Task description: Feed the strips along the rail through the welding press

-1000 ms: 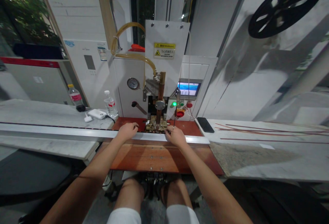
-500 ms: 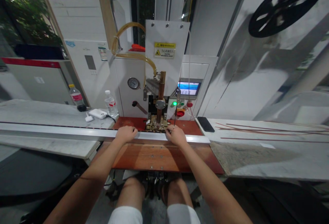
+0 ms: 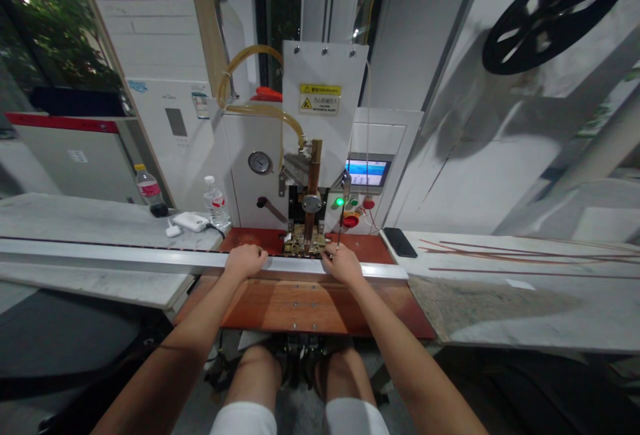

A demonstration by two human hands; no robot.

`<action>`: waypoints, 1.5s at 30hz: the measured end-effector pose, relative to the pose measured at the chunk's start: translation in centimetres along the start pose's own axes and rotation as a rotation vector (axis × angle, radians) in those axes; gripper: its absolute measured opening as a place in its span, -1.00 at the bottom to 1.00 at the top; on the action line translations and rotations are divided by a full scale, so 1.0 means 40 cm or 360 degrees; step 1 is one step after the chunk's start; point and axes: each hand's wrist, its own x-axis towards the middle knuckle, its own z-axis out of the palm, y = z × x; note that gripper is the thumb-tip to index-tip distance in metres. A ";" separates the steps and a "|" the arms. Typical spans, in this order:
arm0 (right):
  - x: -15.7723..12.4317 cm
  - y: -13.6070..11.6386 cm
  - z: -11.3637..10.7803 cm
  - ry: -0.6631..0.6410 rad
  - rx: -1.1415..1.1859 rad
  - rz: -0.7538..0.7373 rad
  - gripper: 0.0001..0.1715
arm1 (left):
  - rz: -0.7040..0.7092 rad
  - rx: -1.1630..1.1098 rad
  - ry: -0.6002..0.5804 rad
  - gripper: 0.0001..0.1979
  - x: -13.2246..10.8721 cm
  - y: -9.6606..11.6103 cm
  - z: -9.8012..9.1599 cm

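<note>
White bench machine [image 3: 325, 65]: the aluminium rail [image 3: 150, 258] crosses before its brass fixture [image 3: 303, 240]. My left hand [image 3: 246, 261] curls over the rail; my right hand [image 3: 343, 263] bunches beside the fixture; whether either grips anything, I cannot tell.

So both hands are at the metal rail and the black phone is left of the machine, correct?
No: the head view shows the black phone right of the machine. The left hand and right hand are at the metal rail, as you said.
</note>
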 end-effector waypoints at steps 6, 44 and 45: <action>-0.001 0.001 0.001 0.0010 0.0007 -0.0015 -0.70 | 0.0013 0.0005 0.0026 -0.47 -0.002 0.001 0.000; -0.003 0.006 0.015 0.0065 -0.0032 0.0012 -0.65 | -0.0005 -0.0024 0.0037 -0.45 -0.003 0.002 0.004; -0.003 0.005 0.014 0.0063 -0.0037 0.0013 -0.66 | -0.0004 -0.0028 0.0040 -0.45 -0.002 0.002 0.005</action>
